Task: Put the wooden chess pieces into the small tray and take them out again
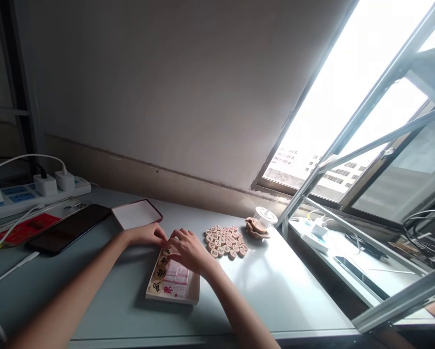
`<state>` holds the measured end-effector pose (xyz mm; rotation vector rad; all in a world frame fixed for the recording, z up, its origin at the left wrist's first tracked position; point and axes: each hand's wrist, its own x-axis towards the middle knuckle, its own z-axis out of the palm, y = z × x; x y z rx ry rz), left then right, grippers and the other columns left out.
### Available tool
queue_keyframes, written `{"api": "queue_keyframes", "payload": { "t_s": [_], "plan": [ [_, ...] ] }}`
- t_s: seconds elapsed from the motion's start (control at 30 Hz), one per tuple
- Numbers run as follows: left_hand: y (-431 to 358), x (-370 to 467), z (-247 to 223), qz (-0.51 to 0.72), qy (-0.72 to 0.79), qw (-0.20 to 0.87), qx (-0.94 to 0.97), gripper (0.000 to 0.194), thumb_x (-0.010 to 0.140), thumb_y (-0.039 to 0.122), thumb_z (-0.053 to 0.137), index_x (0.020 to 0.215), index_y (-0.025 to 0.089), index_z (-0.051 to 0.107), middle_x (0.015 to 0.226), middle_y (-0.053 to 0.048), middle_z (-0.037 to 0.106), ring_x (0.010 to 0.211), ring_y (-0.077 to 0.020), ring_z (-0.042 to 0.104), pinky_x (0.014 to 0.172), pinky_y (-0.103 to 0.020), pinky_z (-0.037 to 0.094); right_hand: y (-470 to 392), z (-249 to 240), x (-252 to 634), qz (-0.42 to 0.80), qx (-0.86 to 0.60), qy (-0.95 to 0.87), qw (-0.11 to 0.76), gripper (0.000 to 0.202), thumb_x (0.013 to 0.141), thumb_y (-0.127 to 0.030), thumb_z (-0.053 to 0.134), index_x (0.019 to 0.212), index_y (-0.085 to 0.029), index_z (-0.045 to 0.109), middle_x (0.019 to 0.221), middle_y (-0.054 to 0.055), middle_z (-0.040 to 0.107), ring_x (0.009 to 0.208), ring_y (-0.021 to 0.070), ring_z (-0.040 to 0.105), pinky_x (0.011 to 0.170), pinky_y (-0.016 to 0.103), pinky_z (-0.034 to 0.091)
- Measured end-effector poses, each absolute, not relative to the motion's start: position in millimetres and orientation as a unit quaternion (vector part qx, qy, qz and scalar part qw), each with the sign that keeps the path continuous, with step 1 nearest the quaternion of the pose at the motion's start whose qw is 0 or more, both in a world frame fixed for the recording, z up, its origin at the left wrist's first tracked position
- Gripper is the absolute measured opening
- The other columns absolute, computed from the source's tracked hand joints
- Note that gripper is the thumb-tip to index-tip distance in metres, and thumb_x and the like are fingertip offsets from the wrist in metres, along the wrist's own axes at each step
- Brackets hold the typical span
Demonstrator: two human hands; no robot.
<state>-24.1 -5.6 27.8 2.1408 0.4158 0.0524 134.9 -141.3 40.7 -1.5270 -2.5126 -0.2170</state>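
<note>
A shallow white box (193, 294) lies on the desk in front of me. Along its left side runs a column of xiangqi pieces (156, 286) with black characters; beside them is a folded plastic sheet (179, 277) with red markings. My left hand (148, 235) is at the far left corner of the box, its fingers curled inward. Over the far end, my right hand (188, 248) bends its fingers down by the farthest piece. Both hands' fingertips nearly meet, and what lies between them is hidden. Several more xiangqi pieces (226, 241) lie clustered face up to the right.
The box lid (137, 214) lies upturned behind my left hand. A phone (69, 230), white cables and a power strip (21, 198) occupy the left. A lidded plastic cup (265, 216) stands by a brown dish (257, 229) at back right, near a metal frame (297, 198).
</note>
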Motion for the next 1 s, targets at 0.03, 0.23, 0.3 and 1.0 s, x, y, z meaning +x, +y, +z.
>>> {"api": "queue_keyframes", "payload": {
  "t_s": [0.03, 0.23, 0.3, 1.0],
  "plan": [
    [-5.2, -23.6, 27.7, 0.022, 0.167, 0.467, 0.868, 0.027, 0.07, 0.04, 0.06, 0.081, 0.021, 0.075, 0.079, -0.001, 0.071, 0.078, -0.02, 0.06, 0.07, -0.024, 0.043, -141.7, 39.3, 138.0, -0.073, -0.519, -0.845, 0.103, 0.033, 0.081, -0.037, 0.063, 0.111, -0.024, 0.058, 0.106, 0.005, 0.055, 0.095, 0.0191, 0.049, 0.077, 0.03, 0.042],
    [-3.6, -23.3, 26.2, 0.018, 0.175, 0.465, 0.867, 0.033, 0.07, 0.046, 0.061, 0.087, 0.021, 0.074, 0.085, -0.002, 0.072, 0.085, -0.0219, 0.061, 0.073, -0.023, 0.043, -144.7, 34.1, 143.2, -0.037, -0.539, -0.83, 0.14, 0.029, 0.083, -0.039, 0.06, 0.11, -0.027, 0.061, 0.105, 0.005, 0.055, 0.094, 0.0186, 0.048, 0.078, 0.03, 0.042],
    [-3.1, -23.0, 25.0, 0.02, 0.175, 0.462, 0.869, 0.034, 0.071, 0.047, 0.061, 0.086, 0.02, 0.074, 0.084, -0.002, 0.072, 0.085, -0.0221, 0.061, 0.073, -0.023, 0.043, -144.5, 36.8, 144.5, -0.007, -0.539, -0.828, 0.157, 0.031, 0.08, -0.041, 0.064, 0.106, -0.025, 0.063, 0.104, 0.005, 0.055, 0.093, 0.0188, 0.048, 0.079, 0.03, 0.042],
    [-0.2, -24.2, 20.1, 0.027, 0.186, 0.477, 0.859, 0.03, 0.069, 0.041, 0.061, 0.084, 0.018, 0.073, 0.079, -0.002, 0.07, 0.08, -0.0202, 0.059, 0.071, -0.023, 0.042, -152.6, 44.3, 138.4, 0.117, -0.481, -0.845, 0.201, 0.029, 0.08, -0.028, 0.065, 0.108, -0.026, 0.061, 0.106, 0.003, 0.06, 0.099, 0.0167, 0.053, 0.086, 0.029, 0.041]
  ]
}}
